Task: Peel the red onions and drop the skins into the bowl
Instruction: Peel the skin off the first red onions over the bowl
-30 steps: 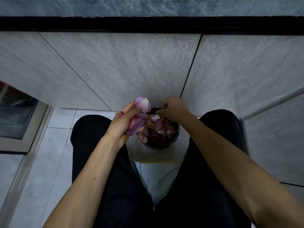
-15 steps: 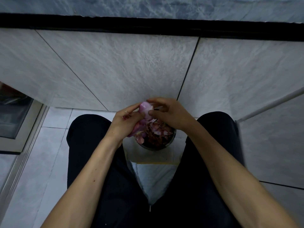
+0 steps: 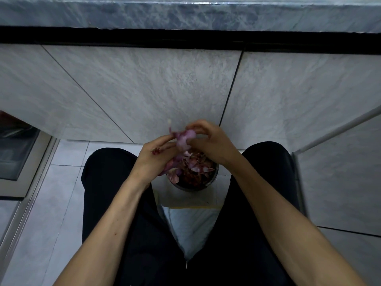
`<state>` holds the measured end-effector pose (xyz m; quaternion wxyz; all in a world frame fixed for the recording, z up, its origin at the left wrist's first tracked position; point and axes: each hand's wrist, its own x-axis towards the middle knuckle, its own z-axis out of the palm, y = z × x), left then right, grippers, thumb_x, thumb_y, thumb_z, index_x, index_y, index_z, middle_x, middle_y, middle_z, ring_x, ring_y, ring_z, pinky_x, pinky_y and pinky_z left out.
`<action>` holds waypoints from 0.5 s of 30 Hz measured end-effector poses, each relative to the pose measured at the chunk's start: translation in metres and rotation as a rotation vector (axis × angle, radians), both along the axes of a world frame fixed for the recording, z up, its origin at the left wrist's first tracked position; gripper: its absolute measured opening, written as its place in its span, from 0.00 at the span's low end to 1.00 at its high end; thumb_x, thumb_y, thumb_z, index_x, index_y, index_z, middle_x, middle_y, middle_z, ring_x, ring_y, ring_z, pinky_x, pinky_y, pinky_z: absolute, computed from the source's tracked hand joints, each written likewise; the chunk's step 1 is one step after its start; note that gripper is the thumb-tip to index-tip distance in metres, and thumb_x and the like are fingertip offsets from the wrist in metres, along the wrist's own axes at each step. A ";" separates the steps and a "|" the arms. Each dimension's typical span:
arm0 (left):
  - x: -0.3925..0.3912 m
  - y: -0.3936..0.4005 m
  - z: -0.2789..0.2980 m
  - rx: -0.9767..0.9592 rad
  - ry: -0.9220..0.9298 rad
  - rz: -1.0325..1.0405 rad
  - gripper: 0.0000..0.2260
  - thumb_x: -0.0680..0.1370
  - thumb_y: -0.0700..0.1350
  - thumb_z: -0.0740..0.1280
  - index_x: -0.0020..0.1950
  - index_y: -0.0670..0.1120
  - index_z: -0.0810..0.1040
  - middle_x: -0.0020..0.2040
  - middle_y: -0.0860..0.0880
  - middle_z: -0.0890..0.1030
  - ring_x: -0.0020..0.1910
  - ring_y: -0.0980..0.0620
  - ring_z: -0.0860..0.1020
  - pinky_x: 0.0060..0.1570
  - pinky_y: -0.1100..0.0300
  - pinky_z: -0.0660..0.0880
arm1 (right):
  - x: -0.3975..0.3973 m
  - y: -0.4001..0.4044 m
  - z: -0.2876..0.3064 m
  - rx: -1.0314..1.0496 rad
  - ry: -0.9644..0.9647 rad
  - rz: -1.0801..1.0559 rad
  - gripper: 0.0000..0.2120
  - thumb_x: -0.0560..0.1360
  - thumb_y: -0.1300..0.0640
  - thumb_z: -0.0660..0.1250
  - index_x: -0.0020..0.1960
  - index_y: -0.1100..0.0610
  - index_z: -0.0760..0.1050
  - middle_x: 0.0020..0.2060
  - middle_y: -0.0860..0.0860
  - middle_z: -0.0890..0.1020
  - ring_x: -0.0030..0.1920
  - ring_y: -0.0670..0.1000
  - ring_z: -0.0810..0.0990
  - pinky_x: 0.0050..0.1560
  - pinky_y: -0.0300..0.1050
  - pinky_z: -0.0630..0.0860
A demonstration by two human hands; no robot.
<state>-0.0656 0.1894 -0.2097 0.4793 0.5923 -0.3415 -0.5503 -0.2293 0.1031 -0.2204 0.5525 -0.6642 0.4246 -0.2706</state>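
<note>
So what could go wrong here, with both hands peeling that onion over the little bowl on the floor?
Three risks, I think. The bowl is small and already heaped with skins, so new peel may land on the floor tiles. The left hand seems to hold more than one onion, so one could slip out. The right hand is picking at it in dim light, and skin could be missed.

Hidden, blurred and cropped regions in the head view

The onion (image 3: 185, 137) and both sets of fingertips (image 3: 193, 127) are motion-blurred, so the grip cannot be resolved; the left hand (image 3: 153, 159) and right hand (image 3: 214, 144) cover the far rim of the bowl (image 3: 214, 178), the skins (image 3: 193, 168) hide its inside; both forearms are cropped by the bottom edge; the counter (image 3: 185, 13) is cut off at the top
</note>
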 end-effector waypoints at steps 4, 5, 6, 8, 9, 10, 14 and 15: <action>-0.002 0.000 -0.001 -0.058 -0.058 0.022 0.13 0.79 0.35 0.68 0.61 0.48 0.83 0.50 0.49 0.87 0.49 0.53 0.84 0.50 0.60 0.79 | 0.006 0.006 0.001 0.088 -0.075 -0.105 0.10 0.73 0.58 0.73 0.53 0.54 0.76 0.47 0.50 0.84 0.47 0.45 0.83 0.46 0.40 0.80; -0.003 -0.001 -0.001 -0.073 -0.061 0.049 0.12 0.79 0.36 0.69 0.59 0.49 0.83 0.50 0.50 0.87 0.49 0.54 0.84 0.50 0.60 0.79 | 0.009 0.010 -0.001 0.082 -0.083 -0.104 0.10 0.73 0.58 0.73 0.53 0.55 0.77 0.46 0.50 0.84 0.45 0.45 0.84 0.45 0.38 0.79; -0.004 -0.001 -0.001 -0.085 -0.057 0.067 0.12 0.79 0.36 0.69 0.58 0.49 0.83 0.49 0.51 0.87 0.48 0.55 0.84 0.50 0.62 0.79 | 0.012 0.013 -0.002 0.054 -0.082 -0.108 0.09 0.74 0.59 0.72 0.53 0.57 0.78 0.45 0.49 0.84 0.45 0.43 0.83 0.45 0.36 0.78; -0.004 -0.001 -0.001 -0.103 -0.073 0.075 0.12 0.80 0.34 0.68 0.60 0.45 0.83 0.48 0.51 0.87 0.48 0.55 0.84 0.50 0.62 0.79 | 0.016 0.016 -0.005 -0.090 -0.012 -0.140 0.08 0.74 0.59 0.72 0.53 0.58 0.80 0.44 0.48 0.84 0.44 0.41 0.82 0.47 0.33 0.76; -0.003 0.000 -0.003 -0.112 -0.101 0.070 0.12 0.80 0.34 0.68 0.62 0.43 0.82 0.49 0.50 0.87 0.49 0.54 0.84 0.52 0.61 0.79 | 0.017 0.015 -0.005 -0.183 0.037 -0.159 0.07 0.74 0.58 0.72 0.52 0.57 0.82 0.44 0.48 0.84 0.44 0.42 0.81 0.46 0.34 0.76; -0.002 0.001 -0.004 -0.124 -0.140 0.063 0.13 0.80 0.33 0.68 0.62 0.42 0.82 0.50 0.50 0.87 0.49 0.54 0.84 0.53 0.60 0.80 | 0.017 0.013 -0.005 -0.262 0.080 -0.178 0.07 0.73 0.58 0.72 0.51 0.57 0.83 0.43 0.49 0.84 0.43 0.43 0.81 0.45 0.34 0.76; 0.002 0.003 -0.009 -0.174 -0.296 0.044 0.12 0.80 0.36 0.69 0.62 0.45 0.83 0.51 0.49 0.87 0.51 0.51 0.84 0.57 0.50 0.80 | 0.020 0.010 0.001 -0.403 0.136 -0.198 0.06 0.71 0.59 0.74 0.48 0.55 0.85 0.39 0.51 0.83 0.38 0.46 0.80 0.41 0.41 0.77; 0.002 0.003 -0.010 -0.190 -0.314 0.036 0.11 0.80 0.38 0.69 0.62 0.46 0.83 0.51 0.49 0.86 0.51 0.49 0.84 0.57 0.49 0.80 | 0.020 0.010 0.002 -0.421 0.141 -0.195 0.06 0.71 0.60 0.74 0.48 0.56 0.85 0.38 0.51 0.83 0.37 0.48 0.80 0.41 0.44 0.77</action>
